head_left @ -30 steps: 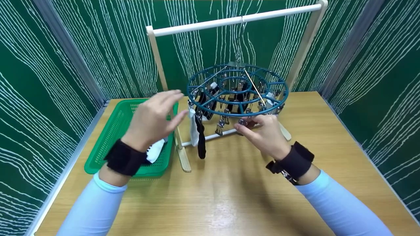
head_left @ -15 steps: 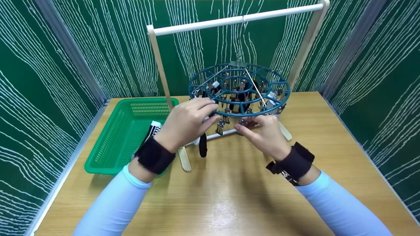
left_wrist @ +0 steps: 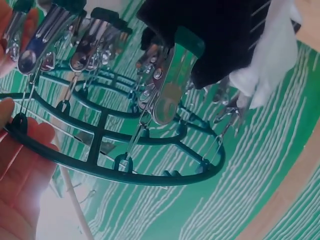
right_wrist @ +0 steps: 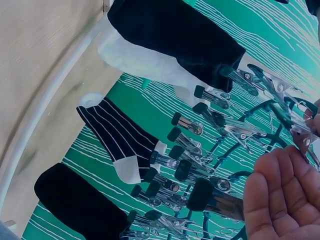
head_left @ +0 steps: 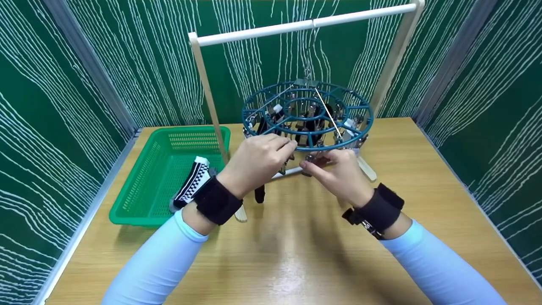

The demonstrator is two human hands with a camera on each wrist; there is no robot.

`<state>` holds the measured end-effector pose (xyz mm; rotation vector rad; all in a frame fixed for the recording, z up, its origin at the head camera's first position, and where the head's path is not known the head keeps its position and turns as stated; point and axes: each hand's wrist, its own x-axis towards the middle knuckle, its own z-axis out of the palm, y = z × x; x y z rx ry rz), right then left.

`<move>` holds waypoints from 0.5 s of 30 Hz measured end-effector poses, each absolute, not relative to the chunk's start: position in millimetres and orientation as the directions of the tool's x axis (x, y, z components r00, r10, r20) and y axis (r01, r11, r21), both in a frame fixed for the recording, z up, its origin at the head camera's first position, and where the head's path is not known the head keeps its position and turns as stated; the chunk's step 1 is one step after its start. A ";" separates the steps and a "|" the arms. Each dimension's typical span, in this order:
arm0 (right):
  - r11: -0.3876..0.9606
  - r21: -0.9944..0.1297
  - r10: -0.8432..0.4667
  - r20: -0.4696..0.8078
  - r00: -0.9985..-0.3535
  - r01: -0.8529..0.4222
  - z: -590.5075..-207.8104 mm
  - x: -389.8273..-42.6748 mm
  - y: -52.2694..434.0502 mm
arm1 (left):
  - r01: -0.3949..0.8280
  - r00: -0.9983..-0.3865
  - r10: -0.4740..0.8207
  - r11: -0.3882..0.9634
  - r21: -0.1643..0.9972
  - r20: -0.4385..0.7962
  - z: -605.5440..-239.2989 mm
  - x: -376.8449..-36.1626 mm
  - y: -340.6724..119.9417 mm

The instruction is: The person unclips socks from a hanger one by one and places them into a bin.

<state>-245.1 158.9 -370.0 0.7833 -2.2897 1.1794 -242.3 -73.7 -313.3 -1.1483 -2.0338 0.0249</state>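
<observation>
A round dark-green clip hanger (head_left: 334,147) hangs from a white rail, its rim lined with metal clips. My left hand (head_left: 260,161) is at the hanger's front rim, thumb and fingertips curled about it beside a clip. In the left wrist view, fingers (left_wrist: 37,150) lie behind the rim (left_wrist: 120,175). My right hand (head_left: 341,173) pinches a clip (head_left: 310,158) below the front rim. Socks hang from other clips: a black sock (right_wrist: 175,40), a white sock (right_wrist: 140,60), a striped sock (right_wrist: 122,135) and another black sock (right_wrist: 75,200).
On the left, a green basket (head_left: 139,186) holds a black-and-white checkered sock (head_left: 194,182) with grey cloth beside it. The wooden stand's left leg (head_left: 207,84) rises next to the basket. The white rail (head_left: 262,34) runs overhead, and a lower bar crosses behind the hands.
My left hand has moved right from above the basket to the hanger's front rim, its fingers closing in. The right hand stays at its clip. The basket's sock is now uncovered.
</observation>
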 end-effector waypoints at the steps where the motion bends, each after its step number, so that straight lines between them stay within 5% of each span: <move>1: 0.474 -0.582 -0.279 0.612 -0.740 -0.660 -369.9 -244.8 158.6 | 0.713 -0.283 0.734 0.591 -0.377 0.617 -313.3 -242.1 -73.5; 15: 0.500 -0.522 -0.335 0.620 -0.710 -0.691 -366.4 -233.6 168.3 | 0.695 -0.294 0.733 0.605 -0.388 0.614 -313.3 -242.5 -80.9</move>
